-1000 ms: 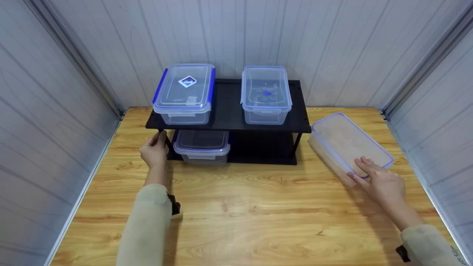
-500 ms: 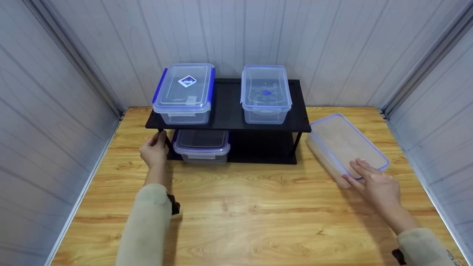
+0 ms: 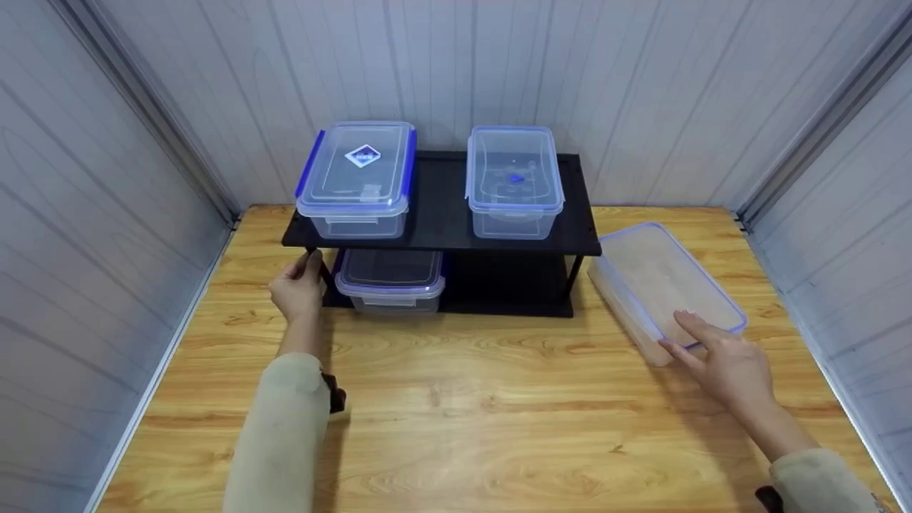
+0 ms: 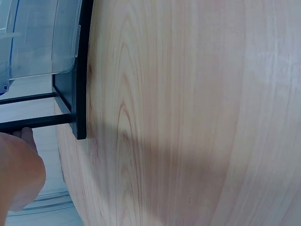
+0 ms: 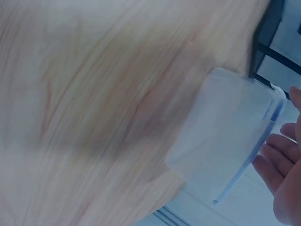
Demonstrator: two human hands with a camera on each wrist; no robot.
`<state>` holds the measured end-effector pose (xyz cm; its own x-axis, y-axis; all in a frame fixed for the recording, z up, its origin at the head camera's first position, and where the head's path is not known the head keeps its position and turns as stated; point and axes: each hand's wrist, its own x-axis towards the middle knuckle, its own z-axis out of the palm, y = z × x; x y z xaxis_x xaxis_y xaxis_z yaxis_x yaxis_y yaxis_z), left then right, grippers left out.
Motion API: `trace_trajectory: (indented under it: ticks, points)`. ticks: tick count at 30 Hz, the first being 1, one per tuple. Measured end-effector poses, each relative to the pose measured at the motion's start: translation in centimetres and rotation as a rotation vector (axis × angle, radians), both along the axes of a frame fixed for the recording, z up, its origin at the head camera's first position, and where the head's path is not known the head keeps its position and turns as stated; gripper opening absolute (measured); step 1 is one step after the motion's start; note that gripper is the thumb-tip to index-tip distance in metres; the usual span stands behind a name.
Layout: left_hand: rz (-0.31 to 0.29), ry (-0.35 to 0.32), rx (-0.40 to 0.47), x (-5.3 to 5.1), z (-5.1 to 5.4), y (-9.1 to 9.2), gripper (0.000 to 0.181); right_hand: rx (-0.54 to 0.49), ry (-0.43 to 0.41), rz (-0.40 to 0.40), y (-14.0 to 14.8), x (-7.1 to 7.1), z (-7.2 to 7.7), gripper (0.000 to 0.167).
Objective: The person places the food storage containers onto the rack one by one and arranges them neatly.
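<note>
A two-tier black rack (image 3: 442,203) stands at the back of the wooden table. At its front left post (image 4: 51,120), my left hand (image 3: 296,291) grips just under the upper shelf. To the right of the rack lies a clear food storage container (image 3: 659,267) with a blue-edged lid, set at an angle. My right hand (image 3: 734,363) touches its near right corner, with extended fingers at the lid's edge. In the right wrist view, that hand's fingers (image 5: 277,155) lie loosely along the blue edge.
Two lidded containers, one on the left (image 3: 356,167) and one on the right (image 3: 513,167), stand on the upper shelf. Another container (image 3: 392,281) sits on the lower shelf at left. Grey panel walls (image 3: 442,64) enclose the table (image 3: 463,413) at the back and sides.
The container on the table has shifted slightly left and toward me, with my right hand moving along. Fewer fingers show on its lid now. My left hand stays on the post.
</note>
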<state>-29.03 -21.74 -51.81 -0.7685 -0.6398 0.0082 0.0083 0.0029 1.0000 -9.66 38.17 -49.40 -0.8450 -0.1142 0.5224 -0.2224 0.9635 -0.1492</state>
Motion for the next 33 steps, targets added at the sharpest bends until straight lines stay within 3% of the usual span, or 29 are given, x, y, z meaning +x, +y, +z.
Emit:
trace_trajectory:
  ticks: [2, 5, 10, 14, 20, 30, 33]
  points:
    - [-0.012, -0.018, -0.008, 0.0, 0.1, -0.1, 0.029, -0.083, -0.082, -0.020, 0.3, -0.1, 1.0, 0.058]
    - [-0.017, -0.037, -0.019, 0.1, 0.1, -0.3, 0.031, -0.215, -0.221, -0.047, 1.2, -0.6, 3.0, 0.055]
    - [-0.027, -0.035, 0.008, 0.2, 0.2, -0.3, 0.032, -0.395, -0.468, -0.049, 4.0, -1.8, 6.0, 0.068]
    - [-0.027, -0.023, 0.014, 0.2, 0.3, -0.3, 0.031, -0.518, -0.635, -0.030, 6.7, -2.9, 7.2, 0.076]
    - [-0.060, -0.035, 0.018, 0.2, 0.2, -0.4, 0.031, -0.638, -0.780, -0.048, 9.6, -4.0, 7.2, 0.081]
    - [-0.051, -0.050, -0.035, 0.2, 0.3, -0.4, 0.029, -0.870, -0.917, 0.024, 12.8, -5.1, 5.0, 0.082]
    - [-0.048, -0.046, -0.031, 0.2, 0.3, -0.4, 0.029, -0.983, -0.955, 0.041, 13.6, -5.3, 4.4, 0.056]
